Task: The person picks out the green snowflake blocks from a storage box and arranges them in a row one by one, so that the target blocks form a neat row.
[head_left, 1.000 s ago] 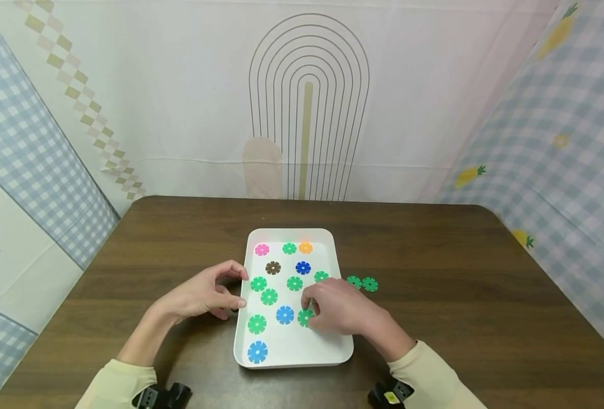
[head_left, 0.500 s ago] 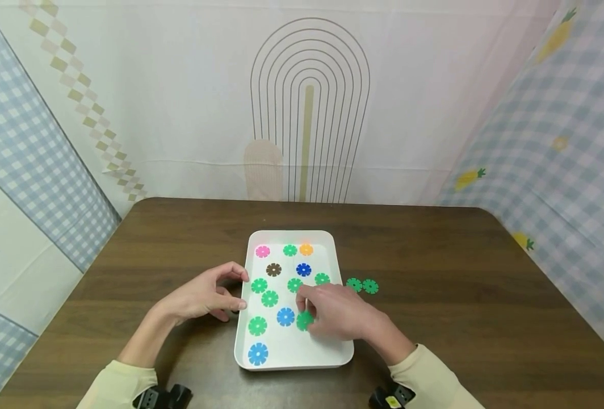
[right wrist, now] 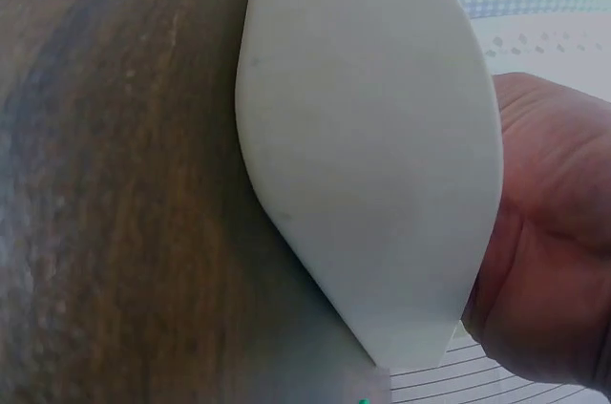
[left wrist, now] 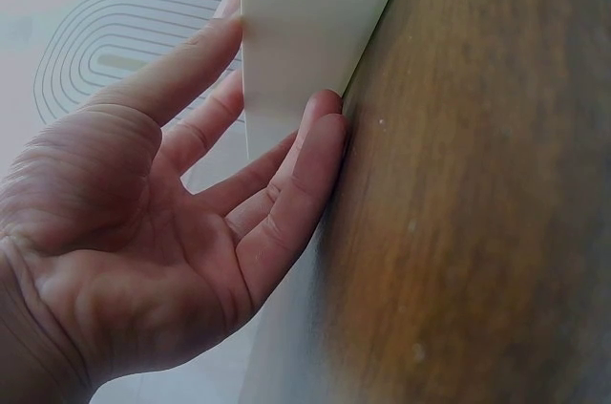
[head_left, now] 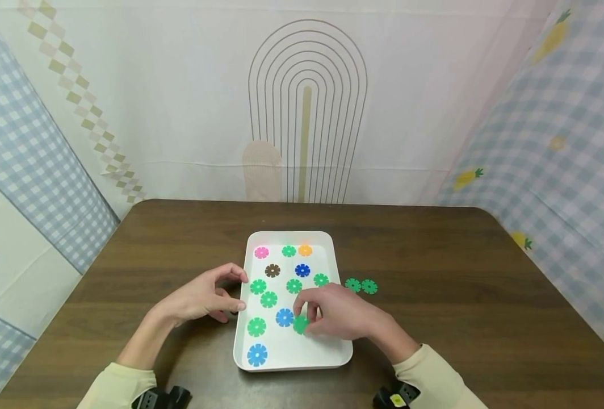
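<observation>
we saw a person's right hand (head_left: 335,311) over a white tray (head_left: 327,352), with its thumb and bent pointer finger clamped on a green disc (head_left: 300,325). that disc was in the lower middle of the tray, just right of a light blue disc (head_left: 284,317). we could not tell if it touched the bottom, and in the right wrist view the tray's side hid the fingertips. the left hand (head_left: 202,292) was at the tray's left side, its fingers apart and loosely bent; we saw its thumb touch the edge. near that thumb, inside the tray, lay a pair of green discs (head_left: 268,300). farther up we saw a brown disc (head_left: 272,271), a dark blue disc (head_left: 302,271), a pink disc (head_left: 261,253) and an orange disc (head_left: 305,250). outside, two more green ones (head_left: 369,287) lay on the brown table (head_left: 424,250), right of the tray.
</observation>
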Action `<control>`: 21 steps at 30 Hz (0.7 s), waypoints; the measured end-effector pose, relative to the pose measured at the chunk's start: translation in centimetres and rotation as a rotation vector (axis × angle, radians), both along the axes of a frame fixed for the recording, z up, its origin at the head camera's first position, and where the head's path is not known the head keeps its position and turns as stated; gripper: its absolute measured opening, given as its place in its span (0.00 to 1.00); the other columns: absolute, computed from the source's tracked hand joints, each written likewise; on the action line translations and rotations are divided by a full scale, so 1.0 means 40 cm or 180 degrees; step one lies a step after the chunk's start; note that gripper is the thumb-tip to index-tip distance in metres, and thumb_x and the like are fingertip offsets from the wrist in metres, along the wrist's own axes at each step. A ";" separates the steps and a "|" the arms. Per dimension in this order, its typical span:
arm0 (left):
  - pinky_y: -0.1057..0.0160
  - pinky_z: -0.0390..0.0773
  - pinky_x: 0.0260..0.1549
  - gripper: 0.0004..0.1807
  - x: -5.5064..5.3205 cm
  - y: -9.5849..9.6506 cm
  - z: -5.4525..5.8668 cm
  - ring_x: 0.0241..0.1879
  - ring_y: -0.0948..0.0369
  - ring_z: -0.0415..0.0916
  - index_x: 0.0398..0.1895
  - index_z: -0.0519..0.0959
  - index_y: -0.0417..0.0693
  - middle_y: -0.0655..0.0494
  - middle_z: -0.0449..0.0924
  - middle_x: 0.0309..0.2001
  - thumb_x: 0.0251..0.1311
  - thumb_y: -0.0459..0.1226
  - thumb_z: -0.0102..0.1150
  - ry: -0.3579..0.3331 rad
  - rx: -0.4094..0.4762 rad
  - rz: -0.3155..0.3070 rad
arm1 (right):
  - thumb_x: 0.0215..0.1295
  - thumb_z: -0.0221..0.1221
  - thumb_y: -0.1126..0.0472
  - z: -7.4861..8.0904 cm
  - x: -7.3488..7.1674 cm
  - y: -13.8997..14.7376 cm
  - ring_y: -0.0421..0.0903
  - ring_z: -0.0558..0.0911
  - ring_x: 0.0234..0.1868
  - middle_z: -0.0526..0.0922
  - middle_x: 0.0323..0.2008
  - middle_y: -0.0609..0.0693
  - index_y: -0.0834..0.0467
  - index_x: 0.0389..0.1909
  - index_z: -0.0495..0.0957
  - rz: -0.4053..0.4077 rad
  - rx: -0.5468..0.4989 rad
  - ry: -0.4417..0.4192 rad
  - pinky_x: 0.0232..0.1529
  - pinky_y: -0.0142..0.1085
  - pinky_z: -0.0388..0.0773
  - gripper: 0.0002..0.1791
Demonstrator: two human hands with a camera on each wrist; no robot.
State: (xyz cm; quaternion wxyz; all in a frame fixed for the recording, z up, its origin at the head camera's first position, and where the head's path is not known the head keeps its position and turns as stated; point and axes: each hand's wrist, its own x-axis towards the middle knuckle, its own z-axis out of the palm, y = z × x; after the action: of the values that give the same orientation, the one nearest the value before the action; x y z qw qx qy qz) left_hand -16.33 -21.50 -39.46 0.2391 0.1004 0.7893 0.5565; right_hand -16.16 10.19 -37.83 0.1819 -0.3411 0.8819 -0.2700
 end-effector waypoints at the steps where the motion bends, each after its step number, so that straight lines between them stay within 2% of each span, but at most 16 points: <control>1: 0.52 0.87 0.37 0.28 0.000 0.000 0.000 0.39 0.54 0.83 0.60 0.71 0.44 0.38 0.65 0.67 0.63 0.37 0.76 0.0001 0.0003 -0.0002 | 0.62 0.73 0.64 0.000 -0.001 0.001 0.36 0.76 0.30 0.81 0.28 0.35 0.46 0.43 0.84 0.0009 -0.0049 -0.0027 0.35 0.32 0.76 0.13; 8: 0.52 0.87 0.37 0.28 0.001 -0.001 -0.002 0.39 0.54 0.83 0.61 0.71 0.43 0.37 0.65 0.67 0.63 0.38 0.75 0.0003 0.0035 -0.0025 | 0.64 0.73 0.61 -0.002 -0.013 0.018 0.41 0.76 0.29 0.84 0.29 0.39 0.46 0.44 0.86 -0.0200 -0.0490 -0.0397 0.32 0.31 0.75 0.11; 12: 0.52 0.87 0.37 0.28 0.000 -0.001 -0.003 0.39 0.54 0.83 0.61 0.71 0.43 0.37 0.65 0.67 0.62 0.37 0.76 0.0007 0.0047 -0.0037 | 0.64 0.74 0.61 -0.005 -0.021 0.033 0.42 0.75 0.28 0.85 0.30 0.43 0.50 0.45 0.87 -0.0305 -0.0854 -0.0567 0.31 0.30 0.72 0.10; 16: 0.52 0.87 0.37 0.28 0.000 -0.001 -0.003 0.40 0.54 0.83 0.61 0.71 0.44 0.37 0.64 0.68 0.63 0.37 0.75 0.0020 0.0052 -0.0040 | 0.64 0.73 0.62 -0.011 -0.030 0.041 0.43 0.75 0.27 0.85 0.30 0.46 0.53 0.46 0.88 -0.0356 -0.1089 -0.0625 0.30 0.30 0.70 0.11; 21: 0.51 0.87 0.37 0.27 0.001 -0.002 -0.003 0.39 0.54 0.82 0.61 0.71 0.43 0.37 0.64 0.68 0.63 0.36 0.75 0.0025 0.0053 -0.0033 | 0.64 0.73 0.62 -0.010 -0.034 0.048 0.42 0.75 0.26 0.85 0.31 0.48 0.55 0.48 0.88 -0.0414 -0.1232 -0.0637 0.27 0.29 0.71 0.12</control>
State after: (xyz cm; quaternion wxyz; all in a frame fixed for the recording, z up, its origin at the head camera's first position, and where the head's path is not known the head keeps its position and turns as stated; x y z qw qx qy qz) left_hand -16.29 -21.57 -39.57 0.2381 0.1087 0.7851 0.5614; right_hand -17.54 12.11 -38.22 0.1818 -0.2835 0.8113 -0.4778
